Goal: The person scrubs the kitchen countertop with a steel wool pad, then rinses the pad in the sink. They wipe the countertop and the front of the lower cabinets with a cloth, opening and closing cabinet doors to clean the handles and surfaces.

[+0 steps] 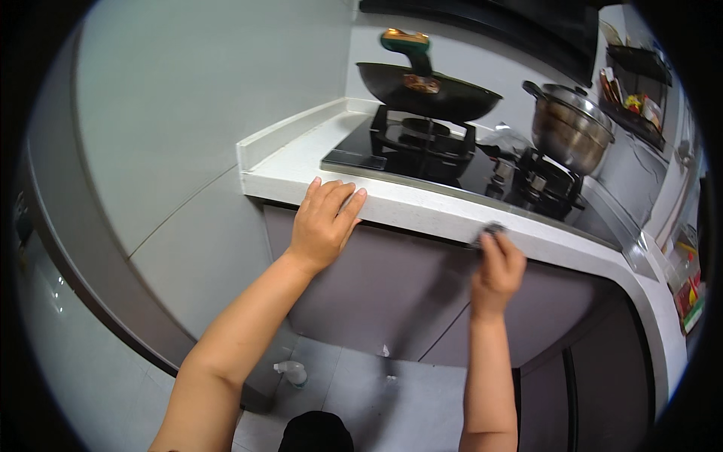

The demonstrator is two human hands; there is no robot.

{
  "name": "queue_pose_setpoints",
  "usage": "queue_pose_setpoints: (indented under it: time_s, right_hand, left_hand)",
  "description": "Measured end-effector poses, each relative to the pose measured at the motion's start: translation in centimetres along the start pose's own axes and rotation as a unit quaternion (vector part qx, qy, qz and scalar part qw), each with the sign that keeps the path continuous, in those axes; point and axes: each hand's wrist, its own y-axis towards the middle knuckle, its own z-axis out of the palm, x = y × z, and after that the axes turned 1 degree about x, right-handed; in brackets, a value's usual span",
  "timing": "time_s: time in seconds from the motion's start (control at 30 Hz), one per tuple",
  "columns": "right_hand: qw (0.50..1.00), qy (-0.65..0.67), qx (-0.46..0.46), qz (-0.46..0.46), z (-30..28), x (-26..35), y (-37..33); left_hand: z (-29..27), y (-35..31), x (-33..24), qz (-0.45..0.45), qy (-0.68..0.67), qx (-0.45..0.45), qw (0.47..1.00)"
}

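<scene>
My left hand (328,221) rests on the front edge of the white countertop (294,181), fingers spread over its top, holding nothing. Farther right, my right hand (500,270) is closed on a small dark grey scrubber (494,228), partly hidden by the fingers and a little blurred. That scrubber is against the counter's front edge. Behind both hands lies the black gas stove (422,162), set into the countertop. On its left burner sits a dark wok (376,81) with its green and gold handle (407,44) toward me.
A steel pot (572,124) with a lid stands at the stove's right side. Grey cabinet doors (361,286) are below the counter, and a wall panel (196,90) closes off the left. On the tiled floor lies a white spray bottle (292,374). Packages (689,290) stand at the far right.
</scene>
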Motion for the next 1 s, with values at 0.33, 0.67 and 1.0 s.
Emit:
queue_pose_setpoints:
  time_s: [0.33, 0.67, 1.0]
  right_hand:
    - [0.988, 0.067, 0.068, -0.123, 5.1, 8.7, 1.8]
    - [0.984, 0.105, 0.038, -0.142, 10.0, 13.9, 3.2]
    - [0.954, 0.116, 0.074, -0.266, 9.7, 12.8, 3.4]
  left_hand:
    - [-0.7, -1.5, 1.5, -0.026, 0.013, 0.006, 1.000]
    - [-2.6, -7.6, 4.3, -0.162, 0.088, 0.073, 0.980]
    - [-3.8, -8.2, 3.8, -0.176, 0.073, 0.114, 0.975]
